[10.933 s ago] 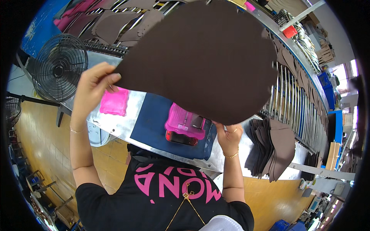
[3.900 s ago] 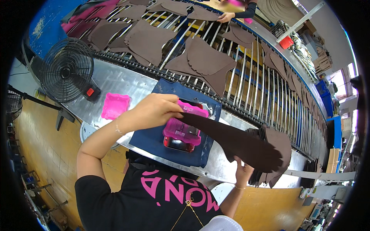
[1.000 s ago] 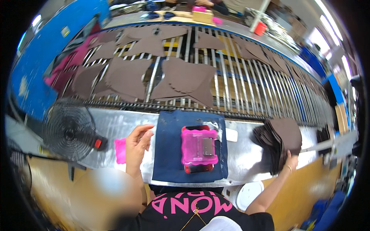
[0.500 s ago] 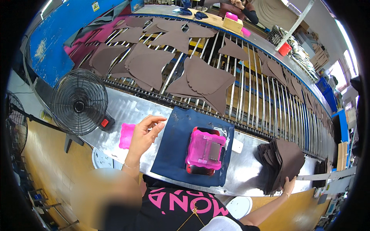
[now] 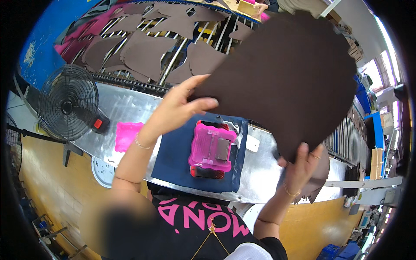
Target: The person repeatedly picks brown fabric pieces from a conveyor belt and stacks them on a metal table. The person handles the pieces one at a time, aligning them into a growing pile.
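A large dark brown cut sheet piece (image 5: 286, 82) is raised in front of me, hiding much of the conveyor's right half. My right hand (image 5: 302, 170) grips its narrow lower end, thumb on the left side. At its left corner is my left hand (image 5: 182, 104), with thumb and forefinger around the edge. Below, on a dark blue mat (image 5: 171, 162), sits a pink scalloped tray (image 5: 201, 149) with a grey block (image 5: 222, 149) in it. A red and black object (image 5: 208, 174) shows from under the tray. Behind my right wrist is a stack of brown pieces (image 5: 315, 186).
A black fan (image 5: 67, 106) stands on the metal table (image 5: 104, 143) at left, near a flat pink piece (image 5: 127, 135). Beyond the table runs a roller conveyor (image 5: 182, 56) bearing several brown pieces (image 5: 145, 56). Another person's hand (image 5: 260, 9) shows at the far side.
My right hand has lifted the brown piece from the stack, up and leftward. My left hand has moved up and right to its corner. The whole view has shifted slightly.
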`<act>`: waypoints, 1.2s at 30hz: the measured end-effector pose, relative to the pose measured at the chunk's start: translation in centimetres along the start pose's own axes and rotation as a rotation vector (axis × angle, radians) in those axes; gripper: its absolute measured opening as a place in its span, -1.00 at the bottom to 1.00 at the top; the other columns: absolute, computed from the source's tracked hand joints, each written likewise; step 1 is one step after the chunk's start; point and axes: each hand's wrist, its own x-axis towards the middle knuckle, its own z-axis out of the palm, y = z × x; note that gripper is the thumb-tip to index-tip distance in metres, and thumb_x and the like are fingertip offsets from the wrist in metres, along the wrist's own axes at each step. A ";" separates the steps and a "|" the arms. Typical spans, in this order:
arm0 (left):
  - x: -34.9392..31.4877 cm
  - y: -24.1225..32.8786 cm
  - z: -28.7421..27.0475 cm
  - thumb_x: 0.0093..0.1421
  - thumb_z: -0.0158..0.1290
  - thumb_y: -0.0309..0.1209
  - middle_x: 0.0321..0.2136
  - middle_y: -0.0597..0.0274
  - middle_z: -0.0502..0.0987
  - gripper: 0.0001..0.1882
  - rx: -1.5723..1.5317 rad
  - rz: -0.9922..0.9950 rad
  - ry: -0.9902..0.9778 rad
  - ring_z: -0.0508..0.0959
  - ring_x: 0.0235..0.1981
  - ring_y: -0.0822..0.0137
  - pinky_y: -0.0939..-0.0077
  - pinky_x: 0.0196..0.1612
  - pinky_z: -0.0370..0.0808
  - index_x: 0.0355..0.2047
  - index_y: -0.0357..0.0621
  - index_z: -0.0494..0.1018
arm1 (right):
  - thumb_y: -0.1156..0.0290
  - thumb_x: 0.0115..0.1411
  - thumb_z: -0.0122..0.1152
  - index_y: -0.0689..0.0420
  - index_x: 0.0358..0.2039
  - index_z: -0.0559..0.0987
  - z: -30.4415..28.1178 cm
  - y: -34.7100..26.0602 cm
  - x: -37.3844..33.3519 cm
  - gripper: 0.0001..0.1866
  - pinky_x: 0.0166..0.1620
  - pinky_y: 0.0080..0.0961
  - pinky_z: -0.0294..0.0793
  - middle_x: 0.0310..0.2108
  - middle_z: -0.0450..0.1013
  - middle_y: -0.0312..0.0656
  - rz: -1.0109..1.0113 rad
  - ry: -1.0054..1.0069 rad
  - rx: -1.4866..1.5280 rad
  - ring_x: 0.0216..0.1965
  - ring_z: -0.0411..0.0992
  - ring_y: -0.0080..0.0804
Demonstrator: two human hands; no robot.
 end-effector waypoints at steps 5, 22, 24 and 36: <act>-2.6 4.0 -6.3 0.22 0.06 -0.44 -0.49 0.30 0.53 -0.79 0.267 -0.028 0.130 0.51 -0.61 0.54 0.72 -0.65 0.40 -0.19 -0.31 0.46 | 0.50 0.14 0.22 0.29 -0.10 0.43 4.6 4.3 0.1 -0.68 -0.32 -0.54 0.47 -0.25 0.51 -0.07 -0.373 -0.292 -0.315 -0.45 0.52 -0.40; -9.0 2.1 -7.8 0.18 0.06 -0.55 -0.65 0.29 0.43 -0.90 0.451 -0.346 0.105 0.53 -0.66 0.50 0.66 -0.65 0.39 -0.42 -0.38 0.44 | 0.56 -0.20 0.33 0.09 -0.32 0.59 1.9 6.8 -2.7 -0.67 -0.12 -0.30 0.25 -0.45 0.55 -0.29 -0.610 -0.498 -0.644 -0.45 0.48 -0.42; -8.3 1.6 -5.8 0.16 0.06 -0.57 -0.60 0.21 0.44 -0.91 0.518 -0.395 -0.004 0.55 -0.67 0.44 0.60 -0.67 0.40 -0.42 -0.39 0.44 | 0.53 -0.16 0.29 0.07 -0.30 0.59 -0.4 7.0 -3.6 -0.69 -0.12 -0.32 0.24 -0.44 0.56 -0.30 -0.500 -0.514 -0.651 -0.44 0.49 -0.45; -2.3 -1.1 6.0 -0.02 0.21 -0.39 -0.42 0.25 0.38 -0.87 0.863 0.299 -0.592 0.49 -0.45 0.18 0.35 -0.42 0.44 -0.43 -0.09 0.55 | 0.43 0.23 0.10 0.28 -0.26 0.54 -16.7 5.1 -7.0 -0.83 -0.33 -0.75 0.26 -0.52 0.34 -0.37 0.086 0.055 -0.572 -0.37 0.31 -0.63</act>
